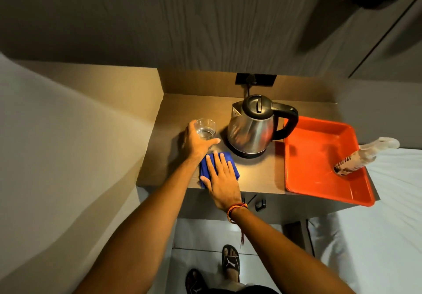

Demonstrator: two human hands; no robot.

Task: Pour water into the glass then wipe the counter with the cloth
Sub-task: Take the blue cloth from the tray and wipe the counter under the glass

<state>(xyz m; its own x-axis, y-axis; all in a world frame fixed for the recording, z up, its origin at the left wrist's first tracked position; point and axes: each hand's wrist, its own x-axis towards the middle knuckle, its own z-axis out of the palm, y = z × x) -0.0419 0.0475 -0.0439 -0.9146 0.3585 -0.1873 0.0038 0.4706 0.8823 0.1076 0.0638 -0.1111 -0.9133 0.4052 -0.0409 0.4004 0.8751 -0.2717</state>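
Observation:
A clear glass (206, 129) with some water in it stands at the left of the brown counter (260, 175). My left hand (196, 141) is wrapped around its near side. A folded blue cloth (230, 161) lies flat on the counter just in front of the glass. My right hand (220, 179) presses on the cloth with fingers spread flat, covering most of it. A steel electric kettle (253, 129) with a black lid and handle sits on its base, to the right of the glass.
An orange tray (319, 186) overhangs the counter's right front corner and holds a tilted bottle (356, 159). A wall socket (255, 79) with the kettle's plug is behind. A cupboard hangs overhead, a wall stands at left, and white bedding lies at right.

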